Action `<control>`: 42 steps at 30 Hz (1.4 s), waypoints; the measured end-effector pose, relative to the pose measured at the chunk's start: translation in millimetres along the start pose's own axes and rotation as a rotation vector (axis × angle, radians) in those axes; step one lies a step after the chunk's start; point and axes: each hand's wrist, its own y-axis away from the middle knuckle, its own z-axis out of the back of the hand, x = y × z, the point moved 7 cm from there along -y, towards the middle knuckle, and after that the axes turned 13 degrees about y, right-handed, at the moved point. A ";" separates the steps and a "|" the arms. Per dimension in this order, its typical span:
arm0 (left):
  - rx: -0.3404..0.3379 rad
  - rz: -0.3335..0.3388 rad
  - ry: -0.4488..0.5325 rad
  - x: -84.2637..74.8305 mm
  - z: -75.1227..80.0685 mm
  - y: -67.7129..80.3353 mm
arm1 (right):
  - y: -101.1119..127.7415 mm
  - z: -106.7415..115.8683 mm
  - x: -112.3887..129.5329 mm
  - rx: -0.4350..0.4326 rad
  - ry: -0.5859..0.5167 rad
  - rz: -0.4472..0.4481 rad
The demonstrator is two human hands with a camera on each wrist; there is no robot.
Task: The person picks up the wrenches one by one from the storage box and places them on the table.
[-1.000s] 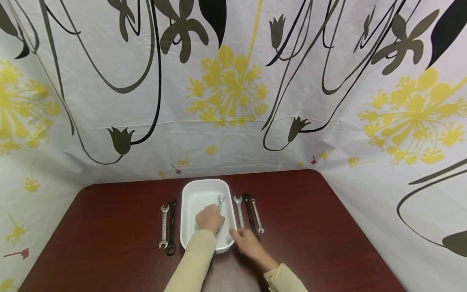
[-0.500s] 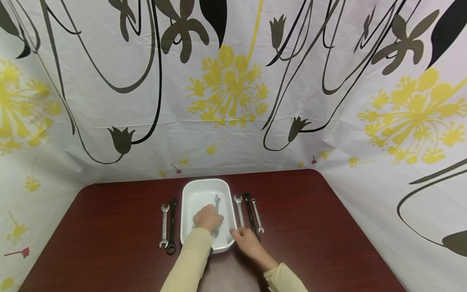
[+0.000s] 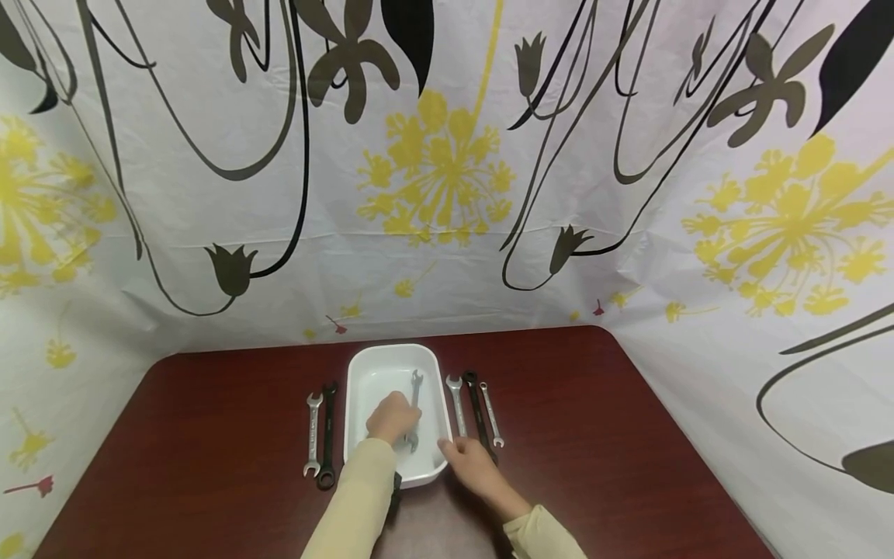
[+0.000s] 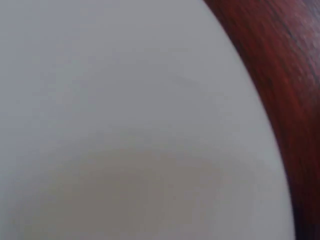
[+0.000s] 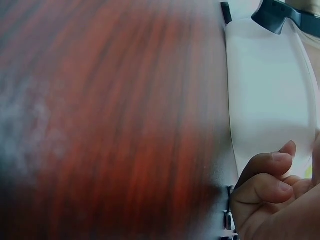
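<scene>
- Right hand, fingers loosely curled and grasping nothing, rests at the white tray near rim on the table; keep it steadying there
- Left hand has its grip clenched on the silver wrench inside the tray; lay it flat, lengthwise

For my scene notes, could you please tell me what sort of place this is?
Probably a staged recording corner, not a workshop: a flower-printed sheet hangs as backdrop around a dark red table, with wrenches lined up beside a white tray.
</scene>
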 end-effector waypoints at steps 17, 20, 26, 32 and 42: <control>0.021 -0.001 0.165 -1.5 21.7 -1.3 | -1.3 -0.1 -1.9 0.006 -0.004 -0.002; 0.018 -0.004 0.179 -2.3 25.4 0.5 | -0.7 -0.8 -1.6 0.013 -0.001 -0.007; 0.011 -0.025 0.205 -1.6 34.4 1.3 | 0.7 -2.0 1.8 0.023 -0.005 -0.009; 0.015 -0.028 0.223 2.2 37.4 2.3 | -2.0 -0.9 4.6 0.002 -0.010 0.015; 0.009 -0.071 0.257 -12.8 50.4 17.2 | -0.3 -2.3 5.4 -0.004 0.018 0.028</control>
